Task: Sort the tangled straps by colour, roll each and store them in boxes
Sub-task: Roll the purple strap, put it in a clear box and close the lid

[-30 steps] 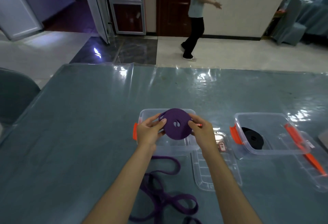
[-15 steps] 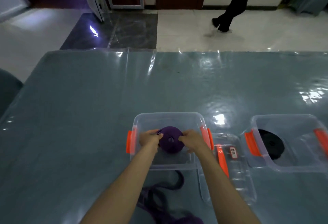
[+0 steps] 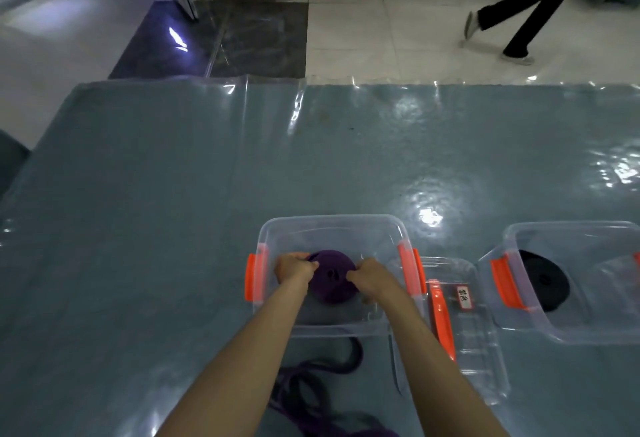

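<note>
Both hands reach into the clear box [image 3: 332,228] with orange latches that stands at the near middle of the surface [image 3: 173,194]. The left hand [image 3: 292,268] grips the left edge of the purple roll [image 3: 332,277], with fingers curled over its rim. The right hand [image 3: 367,275] grips the right edge of the same roll in the same manner. The hands are apart, one on each side of the roll. The roll sits low inside the box, tilted toward the camera; whether it touches the box floor cannot be told.

Loose purple strap [image 3: 322,384] lies in loops on the surface, just in front of the box and between the forearms. A clear lid [image 3: 478,350] with an orange latch and a small label lies flat just to the right of the box. A second clear box [image 3: 575,329] stands further right and holds a black roll [image 3: 547,280] lying flat on its floor.

The surface carries a glossy transparent cover. Beyond its far edge, the legs of a person [image 3: 519,21] show on the tiled floor.
</note>
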